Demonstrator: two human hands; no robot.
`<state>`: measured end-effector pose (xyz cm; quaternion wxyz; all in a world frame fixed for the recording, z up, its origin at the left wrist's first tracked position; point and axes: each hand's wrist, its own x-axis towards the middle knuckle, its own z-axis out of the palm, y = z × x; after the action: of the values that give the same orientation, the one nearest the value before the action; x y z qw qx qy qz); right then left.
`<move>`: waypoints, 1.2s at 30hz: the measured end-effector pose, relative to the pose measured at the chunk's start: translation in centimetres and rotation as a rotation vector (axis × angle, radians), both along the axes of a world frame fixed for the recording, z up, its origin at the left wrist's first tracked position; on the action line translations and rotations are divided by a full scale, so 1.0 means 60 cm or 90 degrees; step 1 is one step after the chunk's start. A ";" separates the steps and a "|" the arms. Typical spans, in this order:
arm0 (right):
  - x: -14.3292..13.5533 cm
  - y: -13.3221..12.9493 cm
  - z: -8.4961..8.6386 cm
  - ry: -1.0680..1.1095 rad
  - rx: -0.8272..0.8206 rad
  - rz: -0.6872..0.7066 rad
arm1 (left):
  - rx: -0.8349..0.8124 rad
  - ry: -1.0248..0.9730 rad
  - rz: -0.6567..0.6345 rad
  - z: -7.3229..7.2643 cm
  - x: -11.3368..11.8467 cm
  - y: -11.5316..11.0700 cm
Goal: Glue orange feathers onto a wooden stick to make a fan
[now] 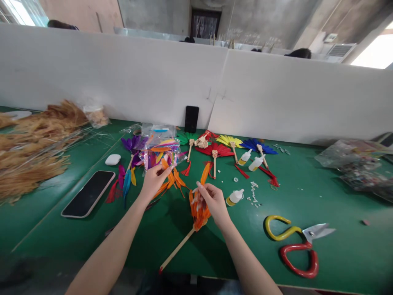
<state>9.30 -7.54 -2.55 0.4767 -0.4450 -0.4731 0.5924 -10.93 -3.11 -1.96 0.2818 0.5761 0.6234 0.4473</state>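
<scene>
Left hand (157, 177): at orange feathers (177, 178); grip cannot be told. Right hand (211, 201): pinching a single feather (205, 173) at the orange fan (200, 223), handle (177, 250) toward the table's (340, 213) front edge.

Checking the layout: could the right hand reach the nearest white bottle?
Probably yes: the white bottle is beside the right hand, only green tabletop shows between, though the fingers are at orange feathers.
</scene>
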 end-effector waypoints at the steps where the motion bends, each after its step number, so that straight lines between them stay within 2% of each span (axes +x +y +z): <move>1: 0.000 -0.001 0.001 0.010 0.001 0.004 | 0.000 0.034 0.003 -0.001 -0.009 0.004; 5: 0.001 -0.001 0.002 0.021 0.016 0.005 | -0.038 0.203 0.000 -0.010 -0.034 0.010; 9: 0.000 -0.001 0.001 -0.009 0.023 0.003 | -0.022 0.325 0.039 -0.008 -0.030 0.005; 11: -0.002 -0.004 0.001 -0.038 0.023 0.019 | 0.009 0.270 0.000 -0.002 -0.013 -0.002; 13: -0.004 -0.007 0.001 -0.062 0.020 0.036 | -0.003 0.124 -0.137 0.004 0.010 -0.012; 15: -0.006 -0.010 0.003 -0.076 0.014 0.045 | -0.068 -0.023 -0.284 0.006 0.034 -0.023; 17: -0.007 -0.013 0.005 -0.088 0.007 0.057 | -0.118 -0.102 -0.337 0.005 0.052 -0.032; 20: -0.008 -0.015 0.007 -0.095 0.000 0.095 | -0.131 -0.149 -0.289 0.002 0.059 -0.036; 24: -0.008 -0.015 0.008 -0.079 -0.023 0.121 | -0.078 -0.161 -0.207 0.000 0.050 -0.033; 32: -0.011 -0.016 0.000 -0.088 -0.005 0.125 | -0.038 -0.186 -0.133 0.004 0.051 -0.035; 34: -0.011 -0.017 -0.004 -0.104 0.017 0.115 | -0.050 -0.205 -0.150 0.007 0.052 -0.036; 36: -0.011 -0.019 -0.007 -0.126 0.043 0.105 | -0.088 -0.209 -0.222 0.010 0.055 -0.038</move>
<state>8.65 -8.70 -2.96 0.3921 -0.4446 -0.5722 0.5667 -7.66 -5.41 -1.34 0.4912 0.5737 0.4897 0.4358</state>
